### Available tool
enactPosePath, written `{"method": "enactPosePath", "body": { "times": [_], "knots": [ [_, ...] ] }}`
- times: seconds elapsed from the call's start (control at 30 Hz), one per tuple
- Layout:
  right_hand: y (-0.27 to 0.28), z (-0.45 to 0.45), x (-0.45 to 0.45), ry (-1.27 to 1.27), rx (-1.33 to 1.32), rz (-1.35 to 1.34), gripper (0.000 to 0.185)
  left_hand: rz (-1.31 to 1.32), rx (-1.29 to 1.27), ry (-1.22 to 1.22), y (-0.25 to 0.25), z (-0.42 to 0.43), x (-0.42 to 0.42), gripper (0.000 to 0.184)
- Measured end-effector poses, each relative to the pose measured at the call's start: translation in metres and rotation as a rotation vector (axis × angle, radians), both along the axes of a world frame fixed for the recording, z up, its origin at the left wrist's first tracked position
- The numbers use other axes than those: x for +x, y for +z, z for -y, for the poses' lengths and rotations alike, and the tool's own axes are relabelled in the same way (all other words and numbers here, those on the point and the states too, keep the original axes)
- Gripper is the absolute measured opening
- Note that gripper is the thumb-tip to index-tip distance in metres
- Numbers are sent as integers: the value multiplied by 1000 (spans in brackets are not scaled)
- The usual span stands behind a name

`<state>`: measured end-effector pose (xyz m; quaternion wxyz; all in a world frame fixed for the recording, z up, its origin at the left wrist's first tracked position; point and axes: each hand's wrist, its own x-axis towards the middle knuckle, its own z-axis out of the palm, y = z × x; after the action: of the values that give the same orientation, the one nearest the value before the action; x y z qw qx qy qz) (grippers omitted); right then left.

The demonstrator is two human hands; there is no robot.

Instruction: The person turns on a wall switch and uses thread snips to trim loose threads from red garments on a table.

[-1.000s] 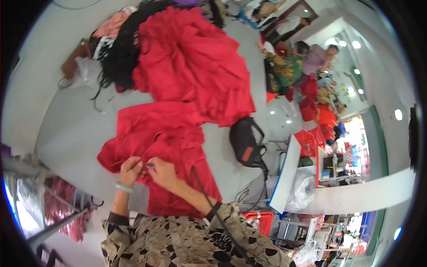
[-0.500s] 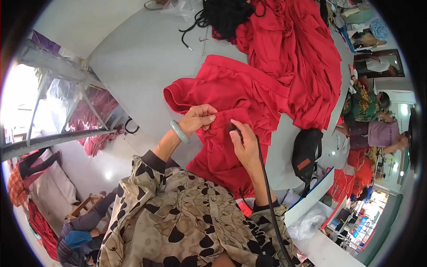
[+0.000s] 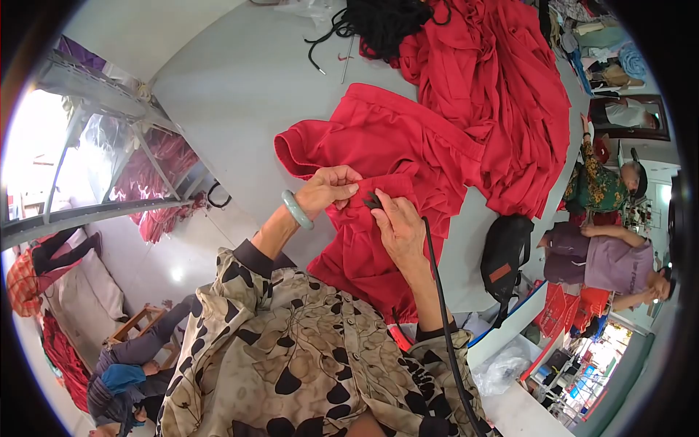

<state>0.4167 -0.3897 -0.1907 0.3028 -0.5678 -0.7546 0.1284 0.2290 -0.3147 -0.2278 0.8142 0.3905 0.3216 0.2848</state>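
A red garment (image 3: 378,138) lies partly spread on the grey table (image 3: 233,95), its waistband slanting toward a big red pile. My left hand (image 3: 329,191), with a pale green bangle on the wrist, pinches the garment's fabric between thumb and fingers. Just to its right, my right hand (image 3: 397,222) is closed around a small dark tool (image 3: 373,201), whose tip is by the cloth. The tool's exact shape is mostly hidden by the fingers. A black cord passes beside my right forearm.
Heaped red cloth (image 3: 495,95) and black drawstrings (image 3: 386,25) lie at the table's far side. A black bag (image 3: 504,255) rests near the right edge. Other people (image 3: 615,255) are at the right, and another person (image 3: 131,364) is at lower left.
The view has swung, shifting the table and hands within it. My right hand has moved slightly closer to my left. The co-worker in purple at the right has shifted posture.
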Motion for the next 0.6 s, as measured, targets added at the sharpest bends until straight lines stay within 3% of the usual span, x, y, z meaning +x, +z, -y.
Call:
{"method": "enactPosePath", "body": {
  "times": [0.6],
  "knots": [
    [-8,-7,1,78,37,-27,28,6,-65,-8,-5,-2,0,13]
  ]
}}
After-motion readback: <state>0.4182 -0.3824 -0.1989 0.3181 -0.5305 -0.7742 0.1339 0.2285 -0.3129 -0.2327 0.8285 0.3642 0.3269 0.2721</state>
